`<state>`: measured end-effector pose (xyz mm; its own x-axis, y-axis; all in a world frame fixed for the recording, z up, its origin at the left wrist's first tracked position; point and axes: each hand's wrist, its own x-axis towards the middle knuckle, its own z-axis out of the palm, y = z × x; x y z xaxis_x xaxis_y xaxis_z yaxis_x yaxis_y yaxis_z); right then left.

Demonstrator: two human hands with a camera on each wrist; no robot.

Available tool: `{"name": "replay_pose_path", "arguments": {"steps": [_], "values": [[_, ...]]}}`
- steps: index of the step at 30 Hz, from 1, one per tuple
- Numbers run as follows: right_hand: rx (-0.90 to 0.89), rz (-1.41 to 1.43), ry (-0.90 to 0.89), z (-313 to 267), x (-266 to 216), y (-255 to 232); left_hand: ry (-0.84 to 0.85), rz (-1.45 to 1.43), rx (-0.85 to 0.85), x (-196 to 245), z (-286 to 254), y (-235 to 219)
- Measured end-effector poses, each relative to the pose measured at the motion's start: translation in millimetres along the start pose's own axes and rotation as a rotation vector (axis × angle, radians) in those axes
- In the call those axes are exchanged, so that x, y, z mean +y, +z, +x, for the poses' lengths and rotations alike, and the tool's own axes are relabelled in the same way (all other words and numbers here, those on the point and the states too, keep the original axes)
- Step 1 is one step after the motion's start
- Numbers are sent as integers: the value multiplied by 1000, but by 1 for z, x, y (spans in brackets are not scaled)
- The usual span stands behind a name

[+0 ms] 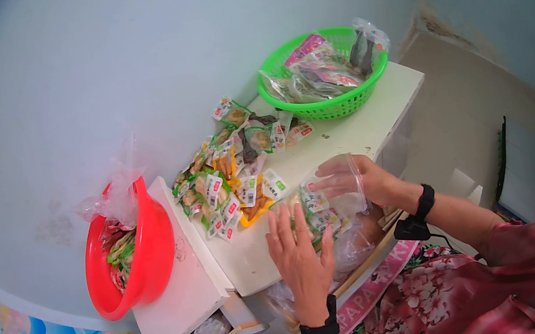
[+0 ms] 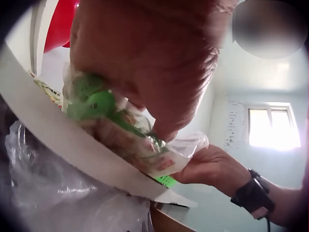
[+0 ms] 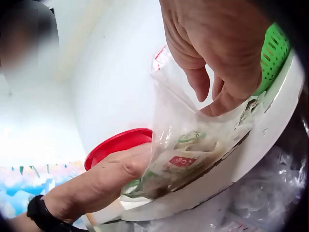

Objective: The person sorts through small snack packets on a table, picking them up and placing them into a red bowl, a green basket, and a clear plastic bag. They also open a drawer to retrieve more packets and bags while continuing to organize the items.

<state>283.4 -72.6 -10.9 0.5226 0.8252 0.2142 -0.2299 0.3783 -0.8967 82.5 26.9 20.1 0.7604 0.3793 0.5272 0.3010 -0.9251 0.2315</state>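
A clear plastic bag (image 1: 328, 210) part-filled with small snack packets lies at the near edge of the white table (image 1: 360, 127). My left hand (image 1: 298, 250) rests flat against the bag's side, fingers straight. My right hand (image 1: 355, 180) pinches the bag's upper edge and holds its mouth up. In the left wrist view my left hand (image 2: 145, 53) covers the bag (image 2: 130, 140), with my right hand (image 2: 212, 166) at its far end. In the right wrist view my right hand (image 3: 217, 53) grips the bag (image 3: 188, 150) from above and my left hand (image 3: 111, 179) touches its lower end.
A pile of loose snack packets (image 1: 233, 173) covers the table's middle. A green basket (image 1: 324, 83) of packets stands at the far end. A red basin (image 1: 137, 256) with packets and plastic sits on the left. More clear bags (image 1: 352, 248) hang below the near edge.
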Motion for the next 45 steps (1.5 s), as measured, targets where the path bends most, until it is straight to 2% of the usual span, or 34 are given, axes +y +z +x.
{"name": "replay_pose_path", "arguments": {"steps": [1, 3, 6, 9, 12, 15, 16, 19, 22, 26, 34, 37, 41, 43, 45], "values": [[55, -106, 25, -4, -3, 0, 4, 36, -100, -2, -1, 4], [166, -317, 77, -12, -12, 0, -35, 7, -81, -1, -4, 8], [368, -443, 4, -21, -6, -24, -90, -27, -38, 0, -9, 18], [345, -626, -38, -26, -18, -29, -128, -40, 30, 2, -13, 28], [251, -859, 35, -22, -34, -17, -159, -37, 72, 9, -15, 31], [59, -624, 224, -12, -43, 0, -202, -14, 99, 16, -15, 34], [54, -561, 144, -8, -32, -1, -222, -1, 109, 17, -17, 35], [27, -373, 289, -11, -42, 18, -265, -5, 132, 21, -17, 38], [7, -389, 119, -8, -26, 26, -275, 11, 156, 23, -16, 40], [-52, -462, 3, 12, -20, 25, -272, -47, 163, 24, -19, 38], [-247, -746, -416, 45, -72, 76, -229, -233, 147, 21, -41, 30], [-319, -773, -490, 55, -84, 86, -260, -372, 187, 24, -49, 24], [-344, -796, -693, 62, -97, 89, -329, -405, 279, 19, -47, 18], [-360, -844, -711, 62, -96, 81, -339, -404, 295, 12, -41, 20], [-395, -929, -614, 57, -92, 70, -320, -401, 311, 4, -32, 22]]}}
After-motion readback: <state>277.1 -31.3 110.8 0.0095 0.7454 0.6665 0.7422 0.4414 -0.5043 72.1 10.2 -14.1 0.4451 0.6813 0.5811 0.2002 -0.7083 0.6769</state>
